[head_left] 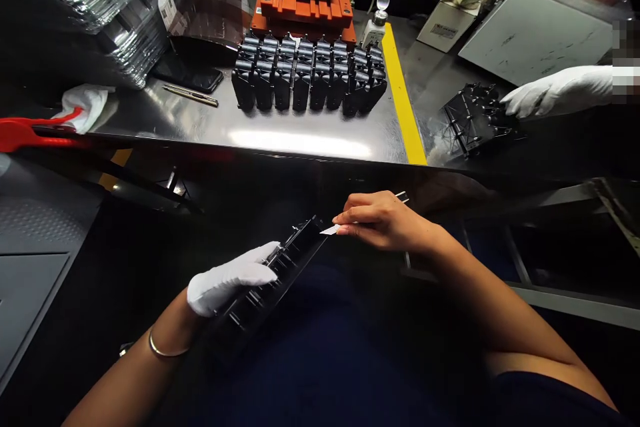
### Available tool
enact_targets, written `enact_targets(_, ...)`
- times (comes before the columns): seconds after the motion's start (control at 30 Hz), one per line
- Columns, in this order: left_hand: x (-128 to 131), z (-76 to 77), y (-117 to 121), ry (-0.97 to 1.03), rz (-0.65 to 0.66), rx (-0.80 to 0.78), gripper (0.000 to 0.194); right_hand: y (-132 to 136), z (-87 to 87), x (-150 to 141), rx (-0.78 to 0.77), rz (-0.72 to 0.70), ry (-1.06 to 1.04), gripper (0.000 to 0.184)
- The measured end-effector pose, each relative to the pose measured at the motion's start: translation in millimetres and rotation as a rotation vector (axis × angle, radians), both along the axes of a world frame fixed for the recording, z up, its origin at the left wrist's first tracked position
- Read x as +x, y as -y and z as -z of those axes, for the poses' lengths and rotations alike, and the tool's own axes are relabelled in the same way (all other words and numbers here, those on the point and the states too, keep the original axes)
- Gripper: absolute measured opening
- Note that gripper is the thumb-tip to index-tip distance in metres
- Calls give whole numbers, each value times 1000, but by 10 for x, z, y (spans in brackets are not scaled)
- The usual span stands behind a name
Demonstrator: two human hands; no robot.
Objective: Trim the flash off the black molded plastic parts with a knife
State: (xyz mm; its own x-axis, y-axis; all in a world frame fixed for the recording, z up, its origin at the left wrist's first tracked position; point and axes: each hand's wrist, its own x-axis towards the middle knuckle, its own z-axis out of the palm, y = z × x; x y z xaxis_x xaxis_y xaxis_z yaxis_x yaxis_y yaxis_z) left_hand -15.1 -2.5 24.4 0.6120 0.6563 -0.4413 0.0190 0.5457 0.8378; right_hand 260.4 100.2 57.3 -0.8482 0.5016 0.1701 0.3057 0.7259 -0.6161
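Note:
In my gloved left hand (pixel 233 280) is a long black plastic part (pixel 300 243), held tilted, with its far end up and to the right. My fingers and thumb close around its middle, and ribs and small pins show along it. My bare right hand (pixel 377 220) pinches a craft knife (pixel 329 230). The pale pointed blade is at the far end of the part, at or very near its edge; whether it touches, I cannot tell. The rear end of the handle sticks out behind my hand. My lap below is dark.
Several black parts (pixel 305 77) stand in a row on the metal bench (pixel 300 137), before an orange fixture (pixel 305 10). A phone (pixel 200 77), pen (pixel 190 95) and pump bottle (pixel 375 30) lie around them. Past the yellow tape (pixel 403 93), another person's gloved hand (pixel 555 90) touches black parts.

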Motion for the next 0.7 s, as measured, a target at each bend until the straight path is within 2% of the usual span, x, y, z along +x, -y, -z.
enact_targets(0.13, 37, 23, 15, 62, 49, -136, 46, -34, 29, -13, 27, -40, -21, 19)
enact_targets(0.23, 86, 99, 67, 172, 37, -263, 45, -33, 152, -52, 16, -16, -139, 17)
enact_targets(0.3, 127, 139, 97, 287, 31, -378, 48, -8, 262, -114, -49, 51, -296, 15)
enact_targets(0.37, 168, 149, 108, 353, 5, -419, 52, 32, 358, -193, -111, 207, -452, 13)
enact_targets(0.43, 198, 131, 99, 322, -41, -359, 52, 75, 407, -262, -120, 395, -541, 13)
enact_targets(0.5, 206, 102, 81, 240, -73, -266, 48, 115, 400, -294, -98, 484, -533, 13)
enact_targets(0.63, 193, 49, 53, 96, -121, -130, 47, 197, 304, -266, -50, 391, -383, 16)
enact_targets(0.7, 199, 27, 48, 40, -133, -84, 47, 244, 267, -254, -19, 397, -326, 20)
